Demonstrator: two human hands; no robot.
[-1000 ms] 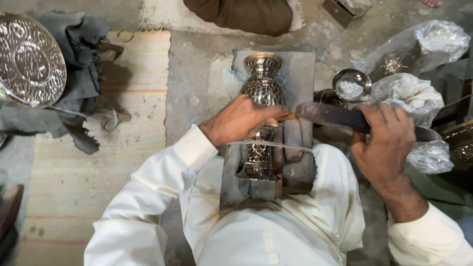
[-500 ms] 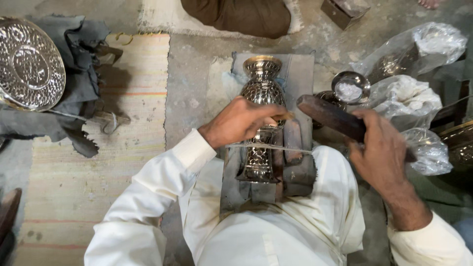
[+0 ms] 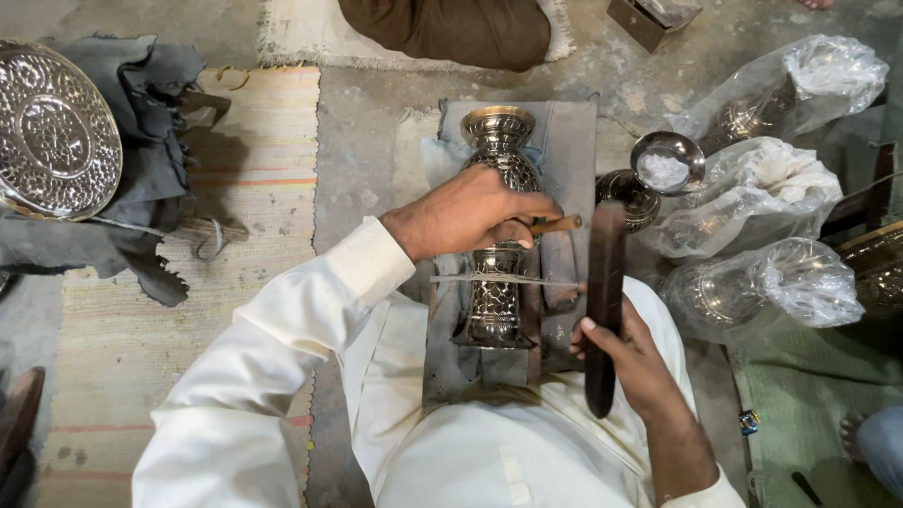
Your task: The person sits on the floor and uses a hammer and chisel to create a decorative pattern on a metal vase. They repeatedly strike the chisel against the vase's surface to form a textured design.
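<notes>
entry, centre of frame: engraved metal vase (image 3: 496,282), lying lengthwise on a grey padded block (image 3: 564,141) across the lap. left hand (image 3: 461,214), grip clamped on a thin wooden-handled punch (image 3: 555,225) pressed to the vase's waist. right hand (image 3: 625,353), grip closed on a dark, flat wooden mallet (image 3: 604,301); a second earlier it lay tilted at right, now it stood upright beside the punch, swung in as for a blow. upper left: hammered silver tray (image 3: 56,132) on grey cloth. right: plastic-wrapped brassware (image 3: 752,292), small bowl of white powder (image 3: 666,162).
</notes>
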